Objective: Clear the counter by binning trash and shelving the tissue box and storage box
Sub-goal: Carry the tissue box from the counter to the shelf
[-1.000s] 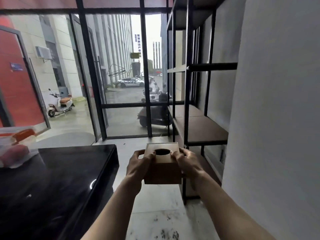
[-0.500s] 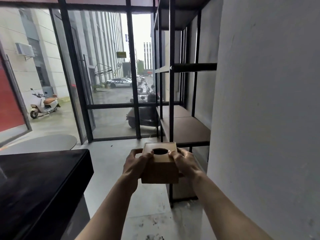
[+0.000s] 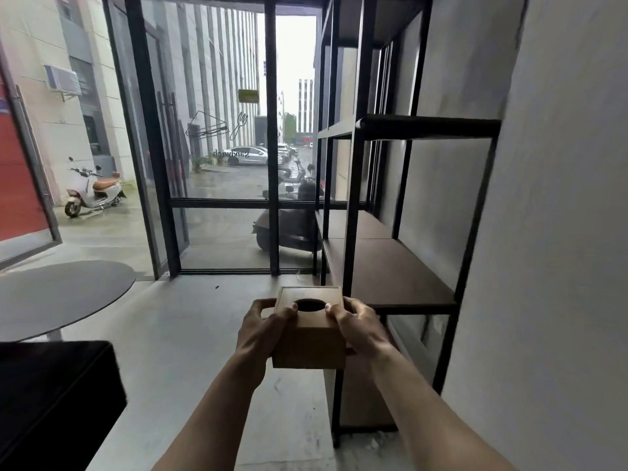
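Both hands, left (image 3: 260, 329) and right (image 3: 358, 326), outstretched, fingers curled, gripping

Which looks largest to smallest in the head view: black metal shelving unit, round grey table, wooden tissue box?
1. Black metal shelving unit
2. Round grey table
3. Wooden tissue box, though nearest the camera.

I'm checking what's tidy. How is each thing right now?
tissue box: held up, upright, not yet shelved
left hand: gripping the box's left side
right hand: gripping its right side
shelf: middle board bare
counter: visible corner bare
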{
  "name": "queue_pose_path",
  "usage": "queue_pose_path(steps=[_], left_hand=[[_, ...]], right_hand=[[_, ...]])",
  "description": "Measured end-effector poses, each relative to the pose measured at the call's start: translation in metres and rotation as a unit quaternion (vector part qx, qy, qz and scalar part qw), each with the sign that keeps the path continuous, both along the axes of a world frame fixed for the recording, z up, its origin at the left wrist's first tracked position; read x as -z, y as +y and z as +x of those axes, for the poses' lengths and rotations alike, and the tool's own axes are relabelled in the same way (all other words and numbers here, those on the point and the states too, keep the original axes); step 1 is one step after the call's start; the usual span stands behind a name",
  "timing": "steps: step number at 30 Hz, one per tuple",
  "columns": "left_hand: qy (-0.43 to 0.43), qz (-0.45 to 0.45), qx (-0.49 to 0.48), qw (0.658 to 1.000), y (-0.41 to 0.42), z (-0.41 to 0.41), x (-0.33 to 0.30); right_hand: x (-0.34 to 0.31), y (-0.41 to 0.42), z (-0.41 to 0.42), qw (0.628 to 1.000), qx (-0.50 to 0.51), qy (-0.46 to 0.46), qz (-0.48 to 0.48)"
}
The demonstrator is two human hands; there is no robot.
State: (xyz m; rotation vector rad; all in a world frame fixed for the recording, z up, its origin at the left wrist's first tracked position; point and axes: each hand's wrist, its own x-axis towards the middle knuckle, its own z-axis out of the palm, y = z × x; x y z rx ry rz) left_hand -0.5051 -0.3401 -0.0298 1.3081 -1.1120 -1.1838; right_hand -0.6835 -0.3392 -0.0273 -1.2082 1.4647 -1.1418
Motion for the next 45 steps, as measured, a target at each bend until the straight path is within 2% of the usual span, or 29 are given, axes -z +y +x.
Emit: queue_pose_path(steps=[7,16,27,32,37,45], left_hand=[[0.009,0.005,-0.013,1.000,-0.163,-0.002,0.000],[-0.006,0.002,-0.026,1.000,-0.359,0.001,0.014],[-0.013,0.009,-0.034,0.999,-0.669,-0.011,0.015],[-0.013,0.019,-0.020,1.000,-0.782,-0.018,0.010],[-0.016,0.021,0.023,0.999,-0.907,-0.029,0.024],[-0.040,-0.004,0.176,0.984,-1.113,-0.085,0.044]], right_hand=[[-0.001,-0.164,0.001,0.999,0.006,0.030,0.007],[0.008,-0.350,0.006,1.000,0.008,0.015,0.004],[0.012,-0.669,-0.005,1.000,0.008,0.014,0.006],[0.008,-0.775,-0.008,0.999,0.030,-0.005,0.020],[0.018,-0.879,-0.016,0.996,0.087,-0.020,0.021],[0.031,-1.024,-0.051,0.966,0.258,-0.028,0.013]])
